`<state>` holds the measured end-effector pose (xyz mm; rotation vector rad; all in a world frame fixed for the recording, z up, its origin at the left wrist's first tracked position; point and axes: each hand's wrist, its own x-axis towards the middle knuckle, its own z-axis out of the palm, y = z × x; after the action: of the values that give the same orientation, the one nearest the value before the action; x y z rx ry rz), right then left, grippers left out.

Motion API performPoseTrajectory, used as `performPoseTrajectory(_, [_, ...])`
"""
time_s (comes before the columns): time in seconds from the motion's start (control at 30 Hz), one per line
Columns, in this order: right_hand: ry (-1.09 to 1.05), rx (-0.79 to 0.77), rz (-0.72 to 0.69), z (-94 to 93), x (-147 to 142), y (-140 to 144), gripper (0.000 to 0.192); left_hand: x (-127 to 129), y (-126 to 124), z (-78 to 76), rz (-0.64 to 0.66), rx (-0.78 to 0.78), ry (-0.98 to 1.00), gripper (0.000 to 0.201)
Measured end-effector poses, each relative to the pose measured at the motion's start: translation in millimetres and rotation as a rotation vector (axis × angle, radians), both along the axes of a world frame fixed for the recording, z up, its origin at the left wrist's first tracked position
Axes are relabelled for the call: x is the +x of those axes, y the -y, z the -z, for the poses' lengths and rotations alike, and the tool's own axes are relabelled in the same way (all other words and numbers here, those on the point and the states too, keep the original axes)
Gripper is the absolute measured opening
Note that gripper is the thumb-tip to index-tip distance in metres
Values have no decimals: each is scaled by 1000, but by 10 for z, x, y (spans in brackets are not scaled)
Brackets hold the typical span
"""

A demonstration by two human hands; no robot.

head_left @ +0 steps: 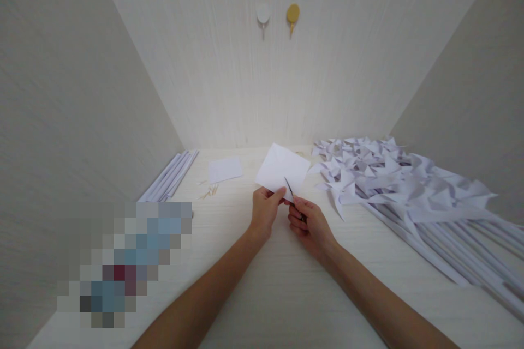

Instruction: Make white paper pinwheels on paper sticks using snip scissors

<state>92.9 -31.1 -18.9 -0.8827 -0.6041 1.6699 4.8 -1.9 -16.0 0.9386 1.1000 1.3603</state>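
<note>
On the white counter [266, 294], paper pinwheels [382, 166] lie heaped beyond and right of the right grip [310, 221]. A white sheet [282, 164] extends ahead of the left grip [265, 208], which pinches its near edge. The right grip is closed around scissors [289, 187], blade overlapping the sheet. Pale sticks [215, 190] lie left of the left grip.

a white hook [263, 13] beside a yellow hook [292, 13] on the pale wall [229, 87]
</note>
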Motion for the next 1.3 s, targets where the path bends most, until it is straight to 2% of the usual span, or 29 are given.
performPoseTrajectory(0.47, [4, 6, 2, -8, -9, 5, 29, 7, 15, -54, 4, -25, 124, 12])
performPoseTrajectory(0.73, [47, 66, -48, 3, -39, 38, 26, -89, -68, -125, -170, -32, 323, 10])
performPoseTrajectory(0.97, [-29, 153, 88, 20, -30, 35, 23, -88, -70, -124, -160, -20, 363, 10])
performPoseTrajectory(1.3, [132, 101, 231, 6, -44, 35, 28, 23, 38, -37, -46, -29, 312, 20])
